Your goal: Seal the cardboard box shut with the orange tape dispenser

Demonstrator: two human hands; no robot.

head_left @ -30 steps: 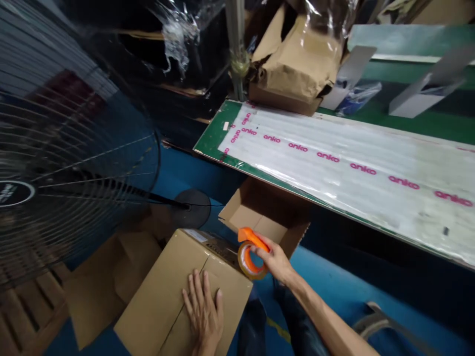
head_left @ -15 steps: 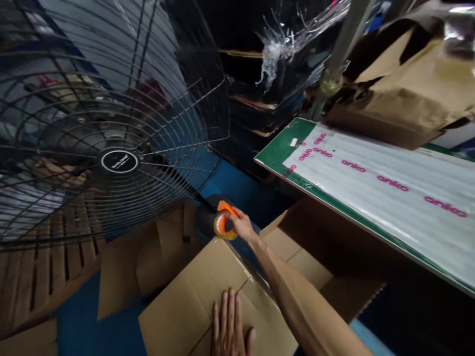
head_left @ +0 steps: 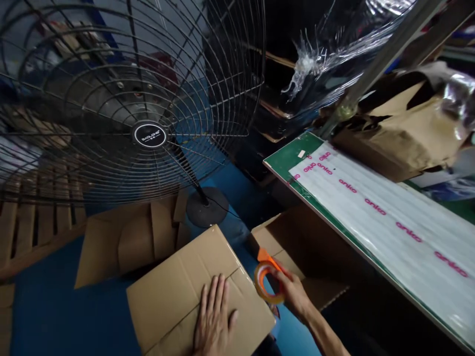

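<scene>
Head view: the left hand [head_left: 213, 319] is lying flat, fingers extended, on the closed flaps of the cardboard box [head_left: 193, 291]. The right hand [head_left: 293, 294] is gripping the orange tape dispenser [head_left: 269, 282] at the box's right edge, beside an open carton [head_left: 297, 247] under the table [head_left: 285, 153].

left hand [head_left: 214, 321] flat, right hand [head_left: 293, 292] gripping

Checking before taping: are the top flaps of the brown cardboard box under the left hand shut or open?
Shut. The brown cardboard box's flaps lie flat, meeting at a centre seam, with the left hand pressed flat on them.
</scene>
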